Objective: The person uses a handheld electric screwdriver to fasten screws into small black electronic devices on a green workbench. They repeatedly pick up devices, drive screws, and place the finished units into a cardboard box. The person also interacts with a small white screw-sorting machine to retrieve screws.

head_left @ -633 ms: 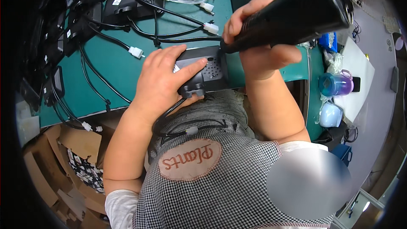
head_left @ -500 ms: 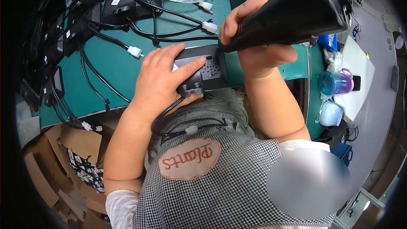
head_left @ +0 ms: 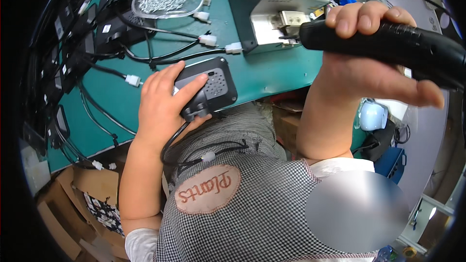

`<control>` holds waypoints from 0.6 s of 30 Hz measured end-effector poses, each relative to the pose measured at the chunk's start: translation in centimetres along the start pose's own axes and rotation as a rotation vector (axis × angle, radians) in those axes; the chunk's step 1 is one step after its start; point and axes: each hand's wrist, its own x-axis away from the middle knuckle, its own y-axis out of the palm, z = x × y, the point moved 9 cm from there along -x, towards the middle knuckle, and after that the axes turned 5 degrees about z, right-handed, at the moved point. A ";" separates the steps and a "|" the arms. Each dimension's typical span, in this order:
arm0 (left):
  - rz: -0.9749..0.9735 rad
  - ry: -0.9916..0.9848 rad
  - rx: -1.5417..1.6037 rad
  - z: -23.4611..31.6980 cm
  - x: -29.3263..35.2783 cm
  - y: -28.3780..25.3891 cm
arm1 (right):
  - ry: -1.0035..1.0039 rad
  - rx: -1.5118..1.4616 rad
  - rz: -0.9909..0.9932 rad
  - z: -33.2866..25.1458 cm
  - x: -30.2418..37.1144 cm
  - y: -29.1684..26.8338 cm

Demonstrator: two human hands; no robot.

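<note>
The left hand point(head_left: 162, 99) is gripping a black rectangular plastic device point(head_left: 224, 76) at the green tabletop point(head_left: 272, 75) edge, risking slips if fingers loosen, while the right hand point(head_left: 361, 72) is clasping a black elongated tool point(head_left: 383, 47).
</note>
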 end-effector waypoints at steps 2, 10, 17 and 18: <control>-0.007 0.011 0.004 0.2 0.1 0.1 | -0.002 0.092 0.071 0.1 -0.3 -2.1; -0.016 0.009 -0.006 0.3 -0.1 0.2 | 0.034 0.112 0.164 1.9 0.3 -5.3; 0.017 0.030 -0.032 0.4 -0.2 0.0 | 0.083 0.172 0.166 3.3 0.7 -5.6; 0.018 0.027 -0.024 0.4 -0.2 -0.1 | 0.111 0.176 0.151 3.5 0.7 -5.5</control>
